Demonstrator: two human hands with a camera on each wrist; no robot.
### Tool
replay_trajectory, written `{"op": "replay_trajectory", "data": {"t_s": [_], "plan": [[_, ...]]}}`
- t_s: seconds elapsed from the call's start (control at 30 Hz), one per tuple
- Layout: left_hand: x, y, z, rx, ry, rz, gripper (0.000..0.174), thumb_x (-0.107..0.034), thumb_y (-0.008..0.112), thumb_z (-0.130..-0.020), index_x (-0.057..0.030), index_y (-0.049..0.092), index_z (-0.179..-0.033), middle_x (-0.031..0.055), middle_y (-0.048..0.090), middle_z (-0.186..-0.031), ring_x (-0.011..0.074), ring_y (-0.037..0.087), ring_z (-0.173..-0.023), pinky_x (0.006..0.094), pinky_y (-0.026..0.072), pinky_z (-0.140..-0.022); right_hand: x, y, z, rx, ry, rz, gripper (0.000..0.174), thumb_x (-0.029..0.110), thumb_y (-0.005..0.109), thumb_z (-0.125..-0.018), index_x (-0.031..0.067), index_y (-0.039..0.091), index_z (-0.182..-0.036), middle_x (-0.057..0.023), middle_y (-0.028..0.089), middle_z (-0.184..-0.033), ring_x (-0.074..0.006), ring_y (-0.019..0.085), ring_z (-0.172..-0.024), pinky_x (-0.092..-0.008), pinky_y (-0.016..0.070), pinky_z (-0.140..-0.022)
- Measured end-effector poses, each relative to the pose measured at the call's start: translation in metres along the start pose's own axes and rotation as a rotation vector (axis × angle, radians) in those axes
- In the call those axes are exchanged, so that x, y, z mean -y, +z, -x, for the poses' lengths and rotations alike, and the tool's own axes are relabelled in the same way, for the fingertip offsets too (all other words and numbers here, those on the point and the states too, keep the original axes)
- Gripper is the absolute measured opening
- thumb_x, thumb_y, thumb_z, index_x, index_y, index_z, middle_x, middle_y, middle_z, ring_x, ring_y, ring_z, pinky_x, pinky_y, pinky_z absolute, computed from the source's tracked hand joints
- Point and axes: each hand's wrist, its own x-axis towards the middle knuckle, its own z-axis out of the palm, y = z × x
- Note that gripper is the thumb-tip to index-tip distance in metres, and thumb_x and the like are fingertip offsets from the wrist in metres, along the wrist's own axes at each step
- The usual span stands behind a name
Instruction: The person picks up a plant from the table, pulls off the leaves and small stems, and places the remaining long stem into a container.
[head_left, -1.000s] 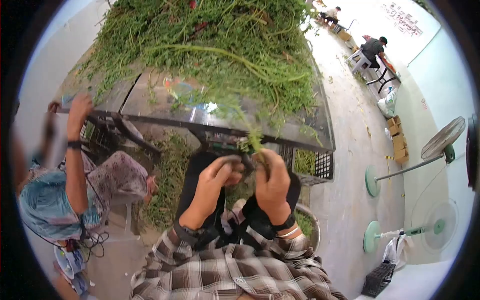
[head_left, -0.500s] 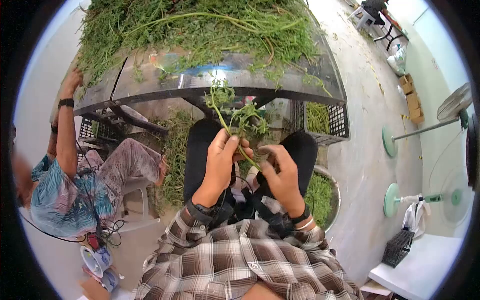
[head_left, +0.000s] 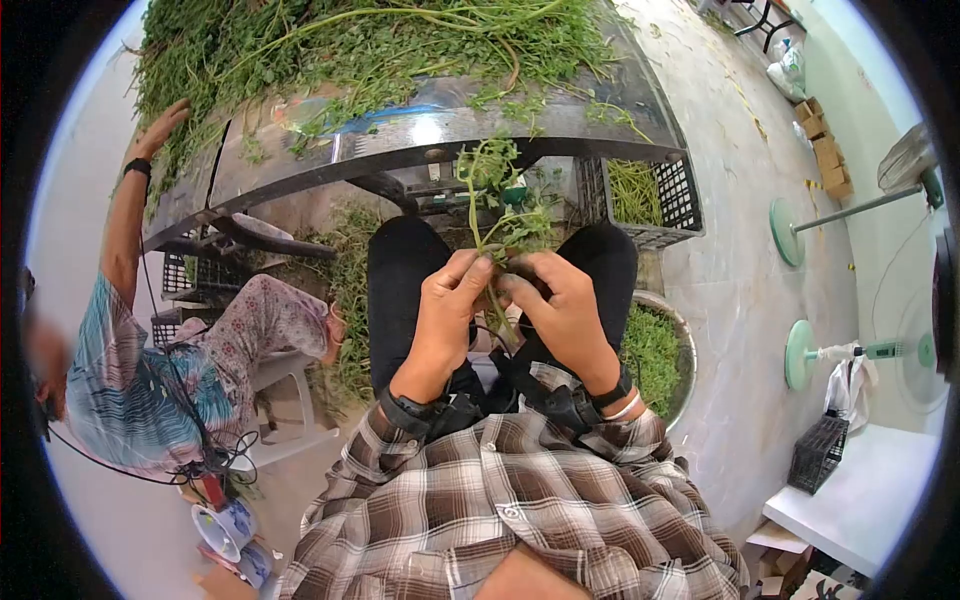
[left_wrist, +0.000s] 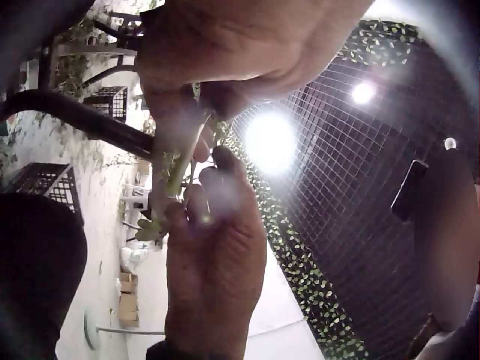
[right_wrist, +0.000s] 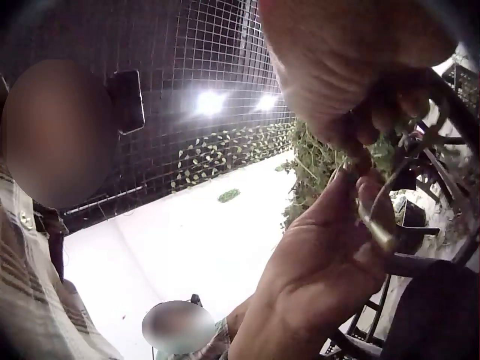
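A leafy green stem (head_left: 488,190) stands upright between my two hands, its leafy top in front of the table edge. My left hand (head_left: 447,310) grips it low down between thumb and fingers; in the right wrist view the cut lower end of the stem (right_wrist: 379,234) sticks out past these fingers. Close beside, my right hand (head_left: 565,315) pinches at the stem with thumb and forefinger, its fingertips next to the left thumb. In the left wrist view the right hand (left_wrist: 214,255) has curled fingers at the stem (left_wrist: 180,169).
A big heap of greens (head_left: 350,50) covers the table (head_left: 290,175) ahead. Below its right side stands a black crate (head_left: 680,195) of stems. By my right knee is a metal basin (head_left: 688,350) of leafy greens. To the left, a seated person (head_left: 150,370) reaches toward the heap.
The stem passed from the right hand to the left, which now holds it more upright. The right hand, apart from the stem half a second ago, has moved up and in to it.
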Motion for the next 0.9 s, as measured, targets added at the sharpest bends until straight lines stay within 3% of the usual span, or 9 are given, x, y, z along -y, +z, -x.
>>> {"op": "replay_trajectory", "data": {"t_s": [0.13,0.2,0.4,0.47,0.7,0.77,0.9], "plan": [[-0.002,0.006,0.003,-0.039,0.006,-0.001,0.029,-0.021,0.054,-0.089,-0.0004,0.055,-0.111,0.0011,0.058,-0.085,0.0072,0.055,-0.075,0.0253,0.0463,-0.07,-0.003,0.006,0.001,0.06,0.206,-0.152,0.021,0.01,0.06,-0.077,-0.0039,0.059,-0.092,-0.0105,0.057,-0.077,-0.0148,0.054,-0.065,-0.0279,0.043,-0.059],[-0.004,0.004,0.004,0.033,-0.032,0.072,0.032,-0.02,0.053,-0.09,-0.0003,0.052,-0.115,0.0017,0.058,-0.089,0.0079,0.055,-0.079,0.0272,0.0452,-0.076,-0.002,0.007,0.0,0.087,0.266,-0.213,0.023,0.011,0.061,-0.077,-0.0043,0.059,-0.093,-0.0103,0.058,-0.076,-0.0131,0.053,-0.065,-0.0274,0.0432,-0.06],[-0.004,0.005,0.004,0.043,-0.003,0.049,0.035,-0.021,0.052,-0.09,0.0002,0.051,-0.118,0.0037,0.058,-0.095,0.0099,0.056,-0.083,0.0307,0.0496,-0.074,-0.006,0.009,0.0,0.075,0.289,-0.315,0.021,0.008,0.059,-0.079,-0.0044,0.059,-0.096,-0.0078,0.062,-0.08,-0.0086,0.054,-0.071,-0.0246,0.0444,-0.063],[-0.006,0.008,0.004,0.038,-0.01,0.063,0.035,-0.02,0.052,-0.089,0.0002,0.052,-0.117,0.0046,0.059,-0.097,0.0106,0.057,-0.084,0.0303,0.0506,-0.073,-0.004,0.008,0.001,0.022,0.392,-0.477,0.019,0.007,0.057,-0.081,-0.004,0.059,-0.097,-0.005,0.062,-0.083,-0.0075,0.054,-0.074,-0.0231,0.0449,-0.065],[0.0,0.002,0.003,0.019,-0.031,0.022,0.031,-0.014,0.055,-0.087,0.0006,0.054,-0.114,0.0072,0.061,-0.1,0.0134,0.06,-0.086,0.0269,0.0522,-0.069,-0.009,0.009,0.002,-0.01,0.359,-0.415,0.017,0.006,0.056,-0.083,-0.004,0.058,-0.096,-0.0036,0.061,-0.082,-0.0074,0.055,-0.075,-0.0217,0.0448,-0.066],[-0.003,0.006,0.003,0.021,-0.008,0.028,0.03,-0.013,0.056,-0.087,0.0008,0.055,-0.114,0.0074,0.061,-0.1,0.0132,0.06,-0.086,0.0268,0.0521,-0.07,-0.01,0.014,0.002,-0.091,0.348,-0.523,0.015,0.006,0.057,-0.083,-0.0033,0.056,-0.094,-0.0027,0.059,-0.078,-0.006,0.053,-0.073,-0.021,0.0436,-0.063],[-0.002,0.007,0.004,0.03,0.056,0.001,0.029,-0.008,0.058,-0.085,0.0013,0.055,-0.112,0.0065,0.061,-0.098,0.0125,0.06,-0.087,0.0267,0.0518,-0.072,-0.009,0.014,0.004,-0.182,0.329,-0.413,0.014,0.007,0.057,-0.083,-0.0023,0.055,-0.093,-0.002,0.056,-0.074,-0.0049,0.051,-0.068,-0.0211,0.0424,-0.06]]}}
